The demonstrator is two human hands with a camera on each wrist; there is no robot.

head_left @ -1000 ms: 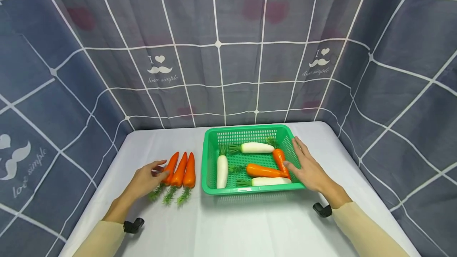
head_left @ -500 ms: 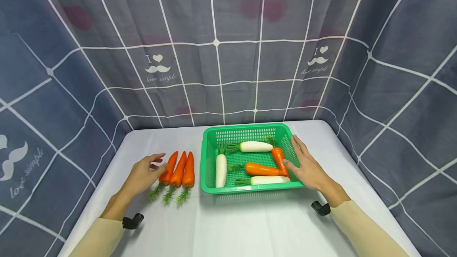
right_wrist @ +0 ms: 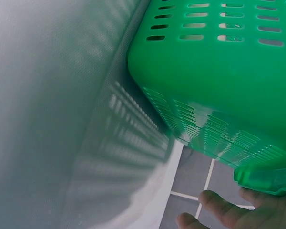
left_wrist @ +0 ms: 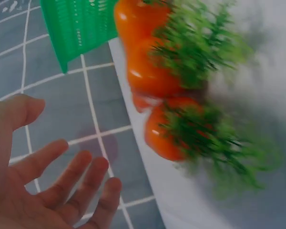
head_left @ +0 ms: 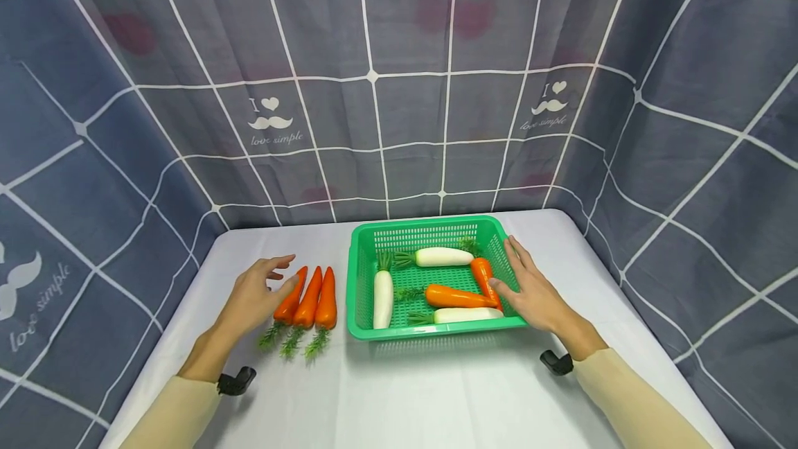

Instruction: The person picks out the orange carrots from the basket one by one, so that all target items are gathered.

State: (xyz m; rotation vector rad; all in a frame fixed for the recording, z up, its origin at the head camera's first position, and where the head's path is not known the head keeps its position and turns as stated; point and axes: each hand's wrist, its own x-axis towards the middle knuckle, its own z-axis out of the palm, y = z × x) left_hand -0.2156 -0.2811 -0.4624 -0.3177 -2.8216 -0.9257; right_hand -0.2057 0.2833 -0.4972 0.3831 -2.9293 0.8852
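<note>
My left hand [head_left: 254,296] hovers beside a row of three orange carrots: the left carrot [head_left: 289,305], the middle carrot [head_left: 308,302] and the right carrot [head_left: 326,305], tips away from me, green tops towards me. Its fingers are spread and hold nothing; in the left wrist view they stand apart from the carrots [left_wrist: 155,71]. A green plastic basket [head_left: 399,333] stands right of the row. My right hand [head_left: 535,298] rests along the basket's right side, fingers extended outside, thumb over the rim. In the right wrist view its fingers [right_wrist: 224,210] show below the rim.
Inside the basket lie three white radishes, at the left [head_left: 383,300], a back radish [head_left: 444,257] and a front radish [head_left: 466,314], plus two carrots [head_left: 458,296]. A white cloth [head_left: 411,400] covers the table. Grey checked curtains [head_left: 411,109] surround its back and sides.
My left hand has drawn up slightly off the left carrot, its fingers and thumb spreading wider. The right hand stays at the basket's side. The carrots keep their places.
</note>
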